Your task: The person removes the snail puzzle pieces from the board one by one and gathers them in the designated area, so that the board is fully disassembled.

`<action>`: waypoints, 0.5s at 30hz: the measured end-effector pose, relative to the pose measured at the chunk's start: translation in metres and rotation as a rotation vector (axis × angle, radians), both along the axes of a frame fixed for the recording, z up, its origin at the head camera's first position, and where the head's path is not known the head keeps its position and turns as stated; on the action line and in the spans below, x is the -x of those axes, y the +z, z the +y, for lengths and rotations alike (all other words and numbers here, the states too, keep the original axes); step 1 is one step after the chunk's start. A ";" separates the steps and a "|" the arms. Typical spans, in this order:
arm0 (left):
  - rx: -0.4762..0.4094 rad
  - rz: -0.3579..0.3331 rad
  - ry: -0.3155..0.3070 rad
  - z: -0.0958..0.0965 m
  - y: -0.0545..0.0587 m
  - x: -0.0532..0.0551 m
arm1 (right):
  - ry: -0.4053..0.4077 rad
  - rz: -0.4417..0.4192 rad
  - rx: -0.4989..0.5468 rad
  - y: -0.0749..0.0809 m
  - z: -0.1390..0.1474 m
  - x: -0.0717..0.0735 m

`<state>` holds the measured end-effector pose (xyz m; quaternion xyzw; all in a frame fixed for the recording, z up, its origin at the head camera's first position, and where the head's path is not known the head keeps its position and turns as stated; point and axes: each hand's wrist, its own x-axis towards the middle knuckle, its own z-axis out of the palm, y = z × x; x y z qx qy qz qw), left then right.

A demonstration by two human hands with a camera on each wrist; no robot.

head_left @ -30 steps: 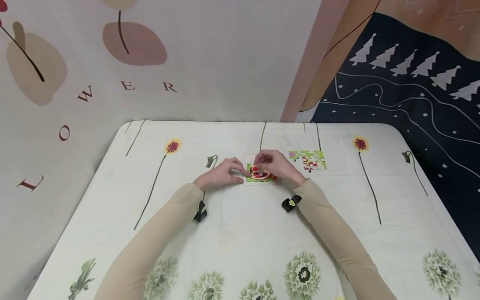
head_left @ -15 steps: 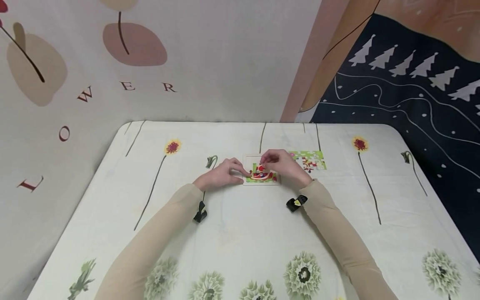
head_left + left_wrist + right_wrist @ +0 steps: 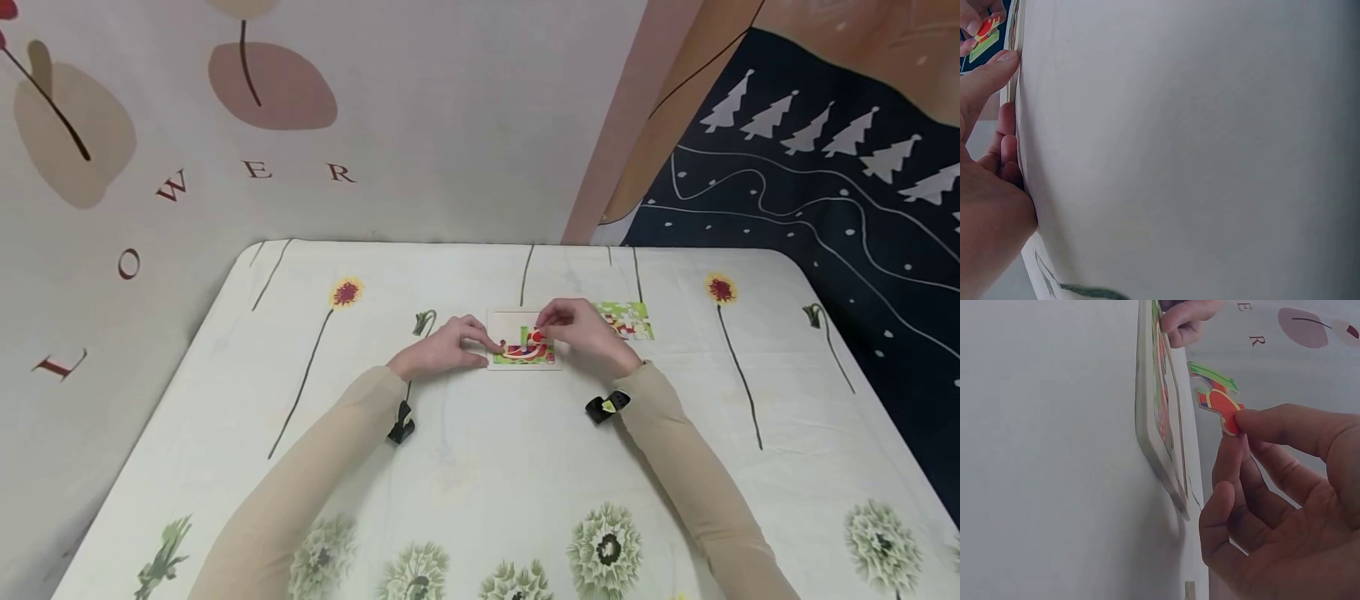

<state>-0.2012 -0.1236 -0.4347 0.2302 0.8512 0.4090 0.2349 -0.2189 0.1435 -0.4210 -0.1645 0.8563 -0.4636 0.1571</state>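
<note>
A small puzzle board (image 3: 510, 318) lies on the table with its upper part bare and red and green puzzle pieces (image 3: 516, 354) along its lower part. At the board's left side, my left hand (image 3: 450, 343) rests with a fingertip on the picture. My right hand (image 3: 588, 333) pinches a red and green jigsaw piece (image 3: 1225, 412) between thumb and fingertips. In the right wrist view, that piece is raised off the board's face. Part of my left hand (image 3: 991, 206) shows beside the board's edge in the left wrist view.
Partly behind my right hand lies a cluster of green and red jigsaw pieces (image 3: 633, 318), right of the board. A white cloth (image 3: 450, 500) printed with flowers covers the table, and a printed wall hanging (image 3: 465, 125) rises behind its far edge.
My right hand has moved right with the jigsaw piece, uncovering more of the board and overlapping the loose cluster. My left hand has stayed in place.
</note>
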 end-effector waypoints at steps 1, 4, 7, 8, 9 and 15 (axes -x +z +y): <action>-0.001 0.001 -0.001 0.000 0.000 0.000 | -0.002 -0.001 -0.005 0.000 0.001 0.000; 0.003 -0.009 0.006 0.001 0.000 0.000 | -0.005 -0.007 -0.010 0.002 0.006 -0.001; 0.007 -0.017 0.009 0.000 0.000 0.000 | -0.012 -0.003 -0.015 0.003 0.011 -0.001; 0.007 -0.017 0.009 0.000 -0.001 0.000 | -0.015 -0.001 -0.018 0.004 0.013 0.000; 0.006 -0.016 0.008 0.000 -0.001 0.000 | -0.020 0.001 -0.024 0.004 0.015 0.000; -0.001 -0.013 0.003 -0.001 -0.002 0.001 | -0.033 0.001 -0.061 0.005 0.024 0.002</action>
